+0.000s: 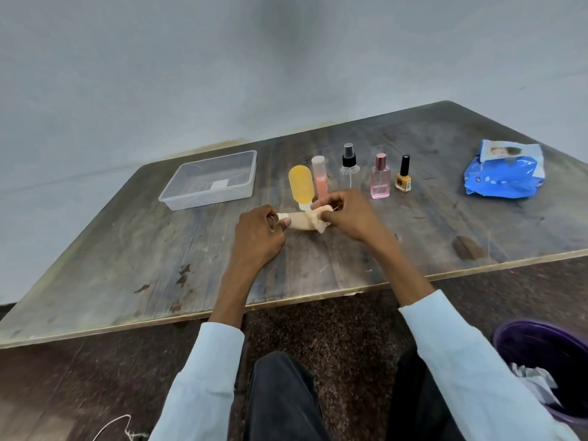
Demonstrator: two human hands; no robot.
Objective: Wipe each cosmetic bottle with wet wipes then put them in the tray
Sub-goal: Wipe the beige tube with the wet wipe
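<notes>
My left hand [258, 232] grips one end of a small beige bottle [297, 221] held sideways just above the table. My right hand [345, 214] holds a crumpled wet wipe [319, 221] wrapped round the bottle's other end. Behind my hands stand a yellow bottle [301, 186], a peach tube [319, 179], a clear spray bottle [349, 168], a pink perfume bottle [380, 179] and a yellow nail polish [403, 176]. The clear plastic tray [210, 179] lies to the left with no bottles in it.
A blue wet wipes pack [504, 171] lies at the far right of the wooden table [159, 265]. A purple bin [547, 361] with used wipes stands on the floor at the lower right. My knees are under the near table edge.
</notes>
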